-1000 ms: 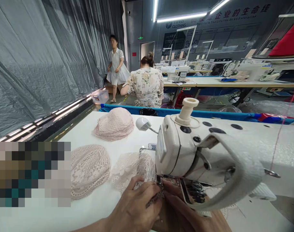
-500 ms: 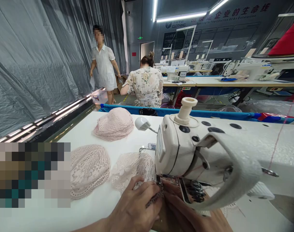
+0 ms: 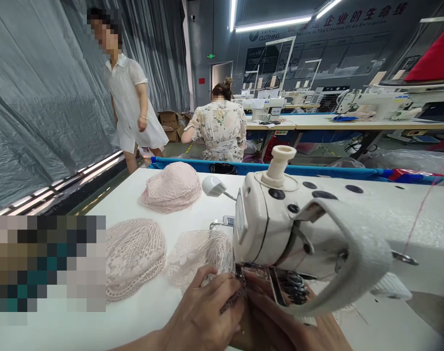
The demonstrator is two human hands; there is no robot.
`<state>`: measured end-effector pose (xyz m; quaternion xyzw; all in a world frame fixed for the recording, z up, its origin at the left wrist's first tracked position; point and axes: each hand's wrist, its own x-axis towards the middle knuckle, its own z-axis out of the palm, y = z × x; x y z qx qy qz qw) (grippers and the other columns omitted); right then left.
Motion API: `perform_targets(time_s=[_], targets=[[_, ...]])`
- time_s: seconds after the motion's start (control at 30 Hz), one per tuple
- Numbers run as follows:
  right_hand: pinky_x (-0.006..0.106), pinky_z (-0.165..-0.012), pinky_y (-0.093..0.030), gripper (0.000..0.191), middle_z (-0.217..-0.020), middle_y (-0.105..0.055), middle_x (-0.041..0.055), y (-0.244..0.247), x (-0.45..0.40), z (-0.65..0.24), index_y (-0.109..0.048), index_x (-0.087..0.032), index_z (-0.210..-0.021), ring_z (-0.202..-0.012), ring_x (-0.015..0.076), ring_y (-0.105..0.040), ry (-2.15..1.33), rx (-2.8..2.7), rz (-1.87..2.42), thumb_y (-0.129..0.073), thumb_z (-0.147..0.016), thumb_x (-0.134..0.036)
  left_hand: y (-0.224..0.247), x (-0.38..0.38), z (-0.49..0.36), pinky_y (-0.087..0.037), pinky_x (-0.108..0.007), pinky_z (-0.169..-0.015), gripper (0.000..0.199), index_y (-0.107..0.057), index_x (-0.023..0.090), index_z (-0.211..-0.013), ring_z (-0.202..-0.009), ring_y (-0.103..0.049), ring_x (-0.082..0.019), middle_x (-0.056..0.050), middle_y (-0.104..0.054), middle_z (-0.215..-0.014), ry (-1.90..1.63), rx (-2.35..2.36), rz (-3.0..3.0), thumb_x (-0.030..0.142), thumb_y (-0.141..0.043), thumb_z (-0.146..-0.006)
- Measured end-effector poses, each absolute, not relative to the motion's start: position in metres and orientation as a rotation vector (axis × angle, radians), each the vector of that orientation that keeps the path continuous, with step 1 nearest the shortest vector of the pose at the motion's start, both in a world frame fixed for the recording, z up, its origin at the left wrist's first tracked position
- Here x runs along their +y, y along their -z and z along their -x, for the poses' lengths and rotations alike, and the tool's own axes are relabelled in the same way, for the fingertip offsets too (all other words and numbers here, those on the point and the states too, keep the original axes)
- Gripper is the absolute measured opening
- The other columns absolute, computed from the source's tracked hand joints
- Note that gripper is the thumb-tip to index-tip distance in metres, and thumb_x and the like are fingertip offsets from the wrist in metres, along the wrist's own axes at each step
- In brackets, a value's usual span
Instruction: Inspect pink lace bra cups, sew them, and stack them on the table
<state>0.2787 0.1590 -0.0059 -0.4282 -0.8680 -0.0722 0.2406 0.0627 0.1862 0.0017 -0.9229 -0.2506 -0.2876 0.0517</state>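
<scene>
My left hand (image 3: 210, 307) is closed, fingers curled over the edge of a pale pink lace piece (image 3: 194, 251) beside the needle area of a white sewing machine (image 3: 254, 214). The lace spreads out on the tabletop past my fingertips, and a dark narrow strip shows between my fingers. My right hand (image 3: 280, 312) meets the left at the needle, its fingers pressed together at the lace edge. The machine head and its curved guard (image 3: 368, 253) partly hide that hand. The needle itself is hidden.
Two stacks of pink lace pieces, a far stack (image 3: 172, 187) and a nearer stack (image 3: 136, 258), lie left on the white table (image 3: 75, 326). One person (image 3: 132, 102) is beyond the table's left side; another person (image 3: 220, 124) sits ahead, back turned. Pink thread (image 3: 421, 209) runs at right.
The standing person in white has come closer and moved left. My hands and the lace piece look almost unmoved at the machine.
</scene>
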Motion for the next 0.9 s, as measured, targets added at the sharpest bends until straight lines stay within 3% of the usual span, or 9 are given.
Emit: perform_targets(time_s=[0.23,0.5,0.9], targets=[[0.036,-0.06,-0.054,0.035,-0.116,-0.069,0.0066,0.0063,0.1582,-0.2794,-0.06,-0.027,-0.125,-0.093,0.0278,-0.068,0.171,-2.393,1.2,-0.04,-0.097,-0.022,-0.0052,0.1862,-0.0647,-0.037,-0.033,-0.095,0.009,-0.061,0.017,-0.096,-0.103,-0.059,-0.016,-0.004,-0.068,-0.105,0.855,-0.769,2.79,0.021,-0.055,-0.09],[0.036,-0.063,-0.055,0.034,-0.114,-0.069,0.0072,0.0009,0.1584,-0.2792,-0.061,-0.026,-0.123,-0.094,0.0275,-0.068,0.198,-2.41,1.176,-0.041,-0.096,-0.02,-0.0013,0.1857,-0.0651,-0.037,-0.033,-0.094,0.013,-0.062,0.016,-0.095,-0.104,-0.057,-0.015,-0.003,-0.067,-0.107,0.826,-0.751,2.73,0.027,-0.061,-0.088],[0.044,-0.074,-0.059,0.031,-0.124,-0.065,0.012,0.0,0.1596,-0.2805,-0.067,-0.017,-0.112,-0.102,0.0311,-0.065,0.401,-2.508,1.109,-0.045,-0.09,-0.015,-0.0002,0.185,-0.068,-0.037,-0.032,-0.092,0.004,-0.062,0.015,-0.088,-0.098,-0.059,-0.014,-0.003,-0.068,-0.097,0.96,-0.76,2.708,0.017,-0.06,-0.085]])
